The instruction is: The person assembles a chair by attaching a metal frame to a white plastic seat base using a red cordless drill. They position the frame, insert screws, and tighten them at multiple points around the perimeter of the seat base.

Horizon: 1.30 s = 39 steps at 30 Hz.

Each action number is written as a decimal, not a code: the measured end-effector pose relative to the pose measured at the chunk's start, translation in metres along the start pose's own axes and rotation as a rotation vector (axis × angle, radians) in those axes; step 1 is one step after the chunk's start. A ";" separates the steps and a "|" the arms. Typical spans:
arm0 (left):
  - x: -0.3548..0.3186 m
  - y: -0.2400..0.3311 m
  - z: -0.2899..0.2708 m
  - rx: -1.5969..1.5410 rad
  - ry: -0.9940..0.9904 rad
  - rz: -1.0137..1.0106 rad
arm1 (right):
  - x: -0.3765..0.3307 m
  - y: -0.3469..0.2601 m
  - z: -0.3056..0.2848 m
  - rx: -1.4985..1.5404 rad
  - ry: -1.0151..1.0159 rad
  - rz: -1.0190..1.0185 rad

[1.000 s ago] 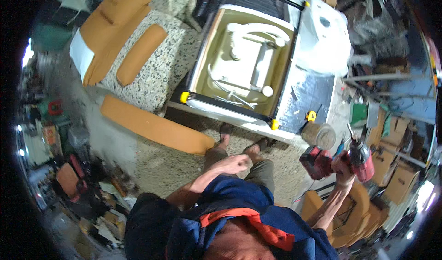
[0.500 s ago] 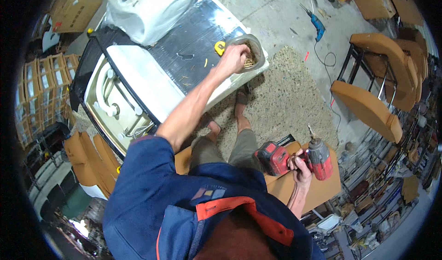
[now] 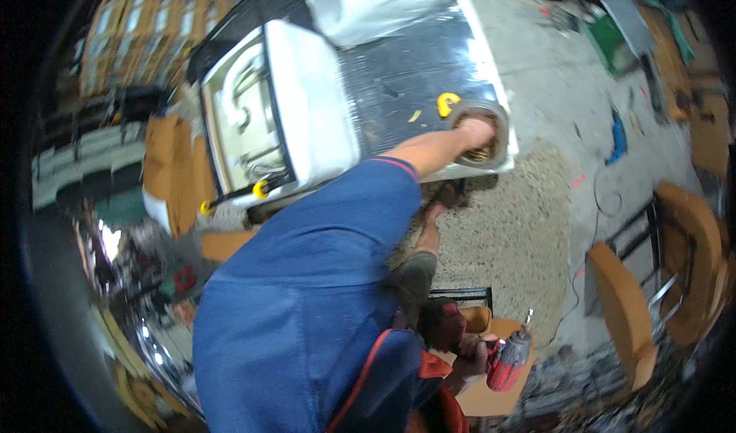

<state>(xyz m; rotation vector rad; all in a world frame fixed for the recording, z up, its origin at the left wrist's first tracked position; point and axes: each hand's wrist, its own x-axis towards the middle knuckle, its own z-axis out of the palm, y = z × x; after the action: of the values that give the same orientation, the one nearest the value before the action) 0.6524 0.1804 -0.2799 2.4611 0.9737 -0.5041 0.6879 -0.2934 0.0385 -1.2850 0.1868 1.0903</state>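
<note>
My left arm stretches forward, and my left hand [image 3: 478, 131] is down inside a round, clear-walled tub [image 3: 502, 120]. Brass-coloured screws [image 3: 477, 155] show below the hand; its fingertips are hidden in the tub. Low on the right, my right hand [image 3: 468, 360] is wrapped round the handle of a red and grey cordless drill [image 3: 506, 365], its bit pointing away from me. Just left of the tub lies a yellow tape measure [image 3: 447, 104], on the black film-covered surface [image 3: 383, 69] of a white-edged panel.
A white casing with pipes inside [image 3: 244, 115] stands at the left of the panel. Beyond it is a plastic-wrapped white piece [image 3: 376, 4]. Brown padded chairs [image 3: 621, 310] and a corded blue drill [image 3: 616, 138] are at right. Wrapped cartons [image 3: 146, 34] are stacked far left.
My left hand has gone deeper into the tub, and its fingers have dropped from sight. The whole view has swung, so the panel and tub sit further right. The drill stays in my right hand.
</note>
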 end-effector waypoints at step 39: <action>-0.587 -0.022 -0.251 -2.423 0.869 0.495 | -0.025 0.055 0.259 -0.634 -0.878 -0.237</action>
<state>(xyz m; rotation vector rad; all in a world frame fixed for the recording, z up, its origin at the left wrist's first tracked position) 0.2765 0.0051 0.2062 0.3334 0.3515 1.2859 0.5210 -0.0978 0.1058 -1.1971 -1.0117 1.4574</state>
